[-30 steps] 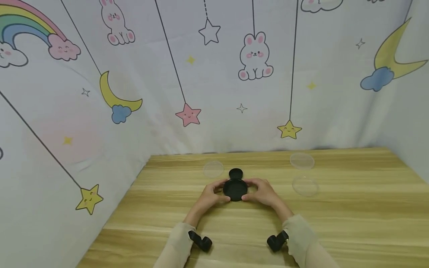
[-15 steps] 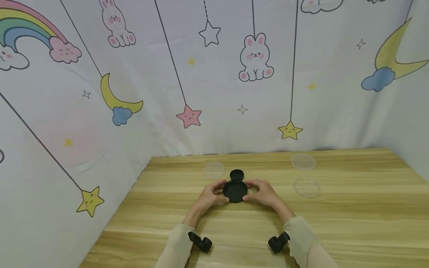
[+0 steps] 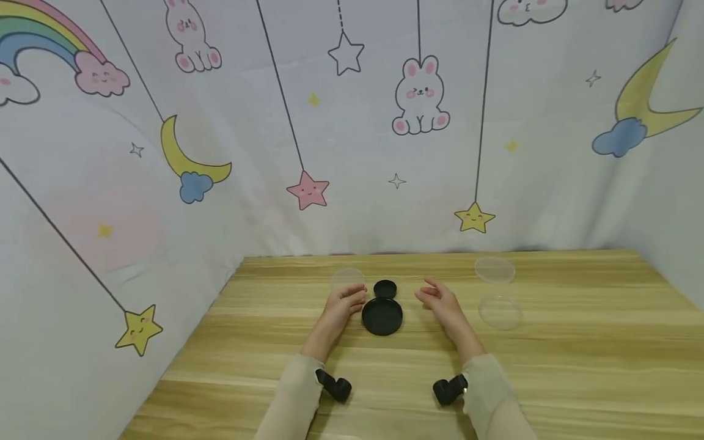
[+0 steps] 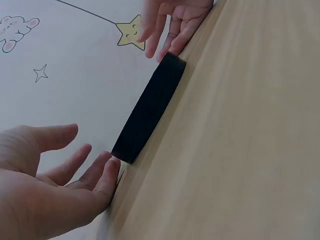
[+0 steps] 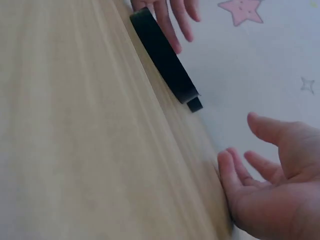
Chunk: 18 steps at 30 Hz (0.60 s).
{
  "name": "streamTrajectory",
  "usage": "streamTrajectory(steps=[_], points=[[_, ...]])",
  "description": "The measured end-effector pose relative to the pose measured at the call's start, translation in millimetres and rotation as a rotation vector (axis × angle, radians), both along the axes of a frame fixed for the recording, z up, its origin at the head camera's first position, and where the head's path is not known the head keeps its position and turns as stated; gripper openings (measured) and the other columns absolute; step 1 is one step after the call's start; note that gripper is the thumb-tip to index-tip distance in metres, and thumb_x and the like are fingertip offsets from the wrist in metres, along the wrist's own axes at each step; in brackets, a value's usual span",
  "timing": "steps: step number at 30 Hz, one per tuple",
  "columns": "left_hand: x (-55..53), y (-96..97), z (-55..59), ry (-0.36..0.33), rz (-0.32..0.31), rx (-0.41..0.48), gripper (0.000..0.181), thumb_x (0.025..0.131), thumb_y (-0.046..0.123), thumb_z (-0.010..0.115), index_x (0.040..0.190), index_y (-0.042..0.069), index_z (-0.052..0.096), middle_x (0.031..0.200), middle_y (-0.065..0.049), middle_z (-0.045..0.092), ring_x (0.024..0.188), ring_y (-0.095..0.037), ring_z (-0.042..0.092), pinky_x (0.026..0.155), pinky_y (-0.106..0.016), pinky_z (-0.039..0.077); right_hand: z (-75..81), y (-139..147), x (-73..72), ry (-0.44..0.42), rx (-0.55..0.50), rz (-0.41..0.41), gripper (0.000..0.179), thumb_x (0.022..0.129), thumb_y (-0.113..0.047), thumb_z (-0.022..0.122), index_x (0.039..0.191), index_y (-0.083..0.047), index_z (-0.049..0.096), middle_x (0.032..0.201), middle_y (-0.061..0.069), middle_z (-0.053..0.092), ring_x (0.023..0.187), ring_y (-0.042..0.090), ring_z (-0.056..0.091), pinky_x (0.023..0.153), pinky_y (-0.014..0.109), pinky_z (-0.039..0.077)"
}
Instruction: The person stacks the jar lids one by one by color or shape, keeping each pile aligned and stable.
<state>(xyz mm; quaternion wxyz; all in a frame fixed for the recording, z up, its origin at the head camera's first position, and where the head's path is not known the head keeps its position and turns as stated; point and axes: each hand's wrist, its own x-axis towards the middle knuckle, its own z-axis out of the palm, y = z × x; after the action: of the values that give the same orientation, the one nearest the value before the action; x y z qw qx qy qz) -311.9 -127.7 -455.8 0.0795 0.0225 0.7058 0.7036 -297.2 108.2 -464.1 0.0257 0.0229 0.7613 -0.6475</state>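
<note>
A shallow round black dish (image 3: 382, 316) lies flat on the wooden table, its raised rim facing up. Directly behind it is a smaller round black dish (image 3: 385, 288), whose edge peeks out past the larger one (image 5: 195, 104) in the right wrist view. To the left of both, my left hand (image 3: 342, 308) is held with relaxed fingers, grasping nothing. Its fingertips (image 4: 113, 164) appear close to the big dish's side in the left wrist view; contact cannot be told. My right hand (image 3: 444, 308) is apart from the dishes on the right, fingers loose and holding nothing.
A clear disc (image 3: 346, 276) lies behind my left hand, partly hidden by it. Two more, a back clear disc (image 3: 495, 270) and a front clear disc (image 3: 500, 312), lie at the right. A printed cloth (image 3: 374, 214) hangs behind the wooden table (image 3: 577, 342).
Both hands have let go of the large black dish. The right hand has drawn away to the right and the left hand slightly to the left; the dishes stay in about the same place.
</note>
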Motion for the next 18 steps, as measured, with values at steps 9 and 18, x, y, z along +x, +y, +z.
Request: streamTrajectory(steps=[9, 18], points=[[-11.6, 12.0, 2.7, 0.036, 0.166, -0.23, 0.025, 0.089, -0.001, 0.063, 0.111, -0.011, 0.067, 0.104, -0.024, 0.07, 0.069, -0.007, 0.06, 0.066, -0.02, 0.053, 1.8, -23.1, -16.1, -0.004, -0.107, 0.046, 0.057, 0.093, -0.004, 0.061, 0.145, 0.003, 0.041, 0.138, 0.03, 0.047, 0.105, 0.017, 0.061, 0.095, 0.033, 0.05], [-22.7, 21.4, 2.2, 0.118, 0.164, -0.273, 0.032, 0.08, -0.004, 0.071, 0.111, -0.011, 0.067, 0.093, -0.025, 0.071, 0.058, -0.003, 0.056, 0.059, -0.017, 0.049, -6.3, -29.7, -31.5, 0.122, 0.249, -0.041, 0.037, 0.09, -0.011, 0.066, 0.126, 0.001, 0.064, 0.111, 0.022, 0.067, 0.103, 0.031, 0.063, 0.087, 0.034, 0.051]])
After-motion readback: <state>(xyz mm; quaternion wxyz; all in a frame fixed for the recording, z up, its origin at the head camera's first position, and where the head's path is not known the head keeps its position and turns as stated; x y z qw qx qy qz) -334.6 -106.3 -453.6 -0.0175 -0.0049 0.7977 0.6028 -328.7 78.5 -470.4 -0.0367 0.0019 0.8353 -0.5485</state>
